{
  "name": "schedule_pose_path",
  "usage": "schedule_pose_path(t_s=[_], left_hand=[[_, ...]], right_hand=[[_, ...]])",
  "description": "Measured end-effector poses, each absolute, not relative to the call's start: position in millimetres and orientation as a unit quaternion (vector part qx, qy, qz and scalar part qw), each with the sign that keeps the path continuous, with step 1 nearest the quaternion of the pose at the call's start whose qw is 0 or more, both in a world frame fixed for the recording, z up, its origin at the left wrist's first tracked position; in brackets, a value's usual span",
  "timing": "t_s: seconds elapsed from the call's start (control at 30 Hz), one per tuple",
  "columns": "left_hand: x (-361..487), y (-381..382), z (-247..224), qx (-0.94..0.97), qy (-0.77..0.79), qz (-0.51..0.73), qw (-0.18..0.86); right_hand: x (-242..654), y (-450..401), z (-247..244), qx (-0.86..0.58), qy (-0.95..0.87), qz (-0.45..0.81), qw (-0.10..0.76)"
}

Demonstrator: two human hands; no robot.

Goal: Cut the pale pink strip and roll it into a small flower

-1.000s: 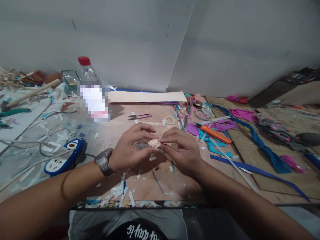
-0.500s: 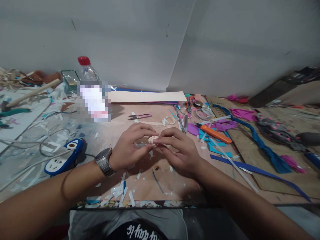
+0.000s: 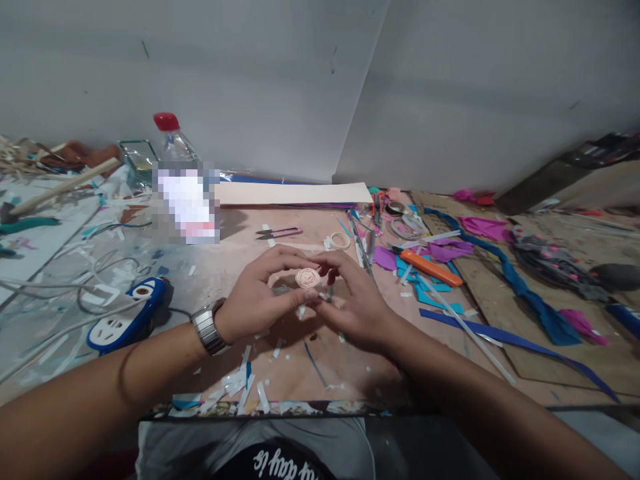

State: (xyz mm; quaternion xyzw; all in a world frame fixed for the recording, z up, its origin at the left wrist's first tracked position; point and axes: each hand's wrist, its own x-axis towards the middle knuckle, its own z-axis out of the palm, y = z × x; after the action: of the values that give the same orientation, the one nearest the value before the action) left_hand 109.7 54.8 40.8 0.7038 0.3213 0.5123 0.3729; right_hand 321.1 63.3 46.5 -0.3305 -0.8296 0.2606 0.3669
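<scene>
A small pale pink rolled flower [image 3: 307, 278], like a rose of wound paper or ribbon, is between my two hands above the tabletop, its spiral face turned up. My left hand [image 3: 267, 287] pinches it from the left, thumb at its near edge and fingers curved behind it. On the opposite side my right hand [image 3: 353, 293] closes on it with thumb and fingertips. The flower's underside is hidden by my fingers. Beyond my hands lie thread snips [image 3: 280, 233] with pink handles and a thin cream ring, perhaps a roll of tape [image 3: 339, 241].
An orange utility knife [image 3: 431, 267] lies to the right among blue and purple scraps. A blue power strip [image 3: 127, 313] with cables is at the left. Near the wall are a red-capped bottle [image 3: 173, 137] and a long cream strip [image 3: 295, 193]. White clippings litter the front edge.
The fingers of my right hand have moved back off the flower's top toward its far side, so its spiral face shows more fully. My left hand stays nearly in place.
</scene>
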Motion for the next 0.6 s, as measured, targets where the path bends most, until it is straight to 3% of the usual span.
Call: schedule_pose_path(t_s=[0.33, 0.6], left_hand=[[118, 52, 30, 0.623, 0.344, 0.5, 0.494], [121, 49, 34, 0.595, 0.381, 0.478, 0.522]], right_hand=[[318, 58, 44, -0.343, -0.805, 0.34, 0.344], [312, 56, 44, -0.35, -0.784, 0.373, 0.352]])
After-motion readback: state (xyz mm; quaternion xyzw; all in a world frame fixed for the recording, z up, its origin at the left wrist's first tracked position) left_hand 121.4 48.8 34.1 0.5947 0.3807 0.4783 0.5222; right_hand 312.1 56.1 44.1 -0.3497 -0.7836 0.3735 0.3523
